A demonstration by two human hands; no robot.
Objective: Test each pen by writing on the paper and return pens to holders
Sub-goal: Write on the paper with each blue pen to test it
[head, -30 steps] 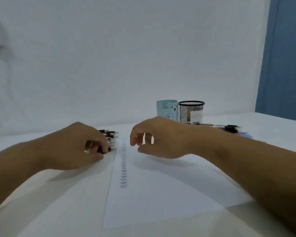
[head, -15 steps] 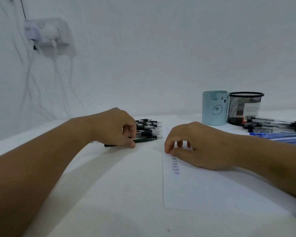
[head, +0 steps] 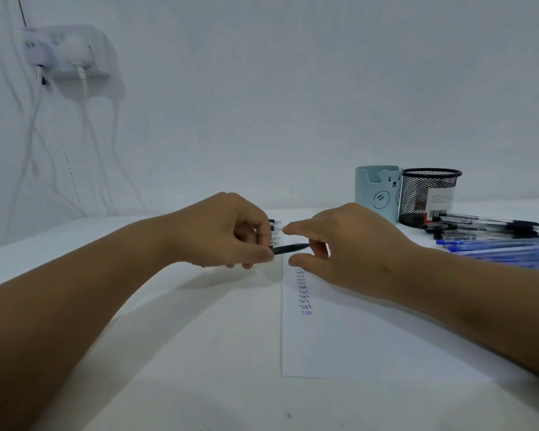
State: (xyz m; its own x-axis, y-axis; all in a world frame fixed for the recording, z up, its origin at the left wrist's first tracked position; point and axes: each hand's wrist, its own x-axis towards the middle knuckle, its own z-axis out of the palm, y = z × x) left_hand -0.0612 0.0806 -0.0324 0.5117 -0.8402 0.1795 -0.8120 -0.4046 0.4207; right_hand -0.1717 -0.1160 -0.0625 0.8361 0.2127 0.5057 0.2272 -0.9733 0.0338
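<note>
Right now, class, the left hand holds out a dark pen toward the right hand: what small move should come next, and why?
Probably the right hand should close thumb and forefinger on the free end of the dark pen. The left hand pinches its other end, the right fingers are spread just beside it, and the paper with its column of "Test" lies below, ready for writing.

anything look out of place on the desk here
Both holders, the blue bear cup and the black mesh cup, appear empty, while black pens and blue pens lie loose beside them. Nothing looks spilled or damaged.
</note>
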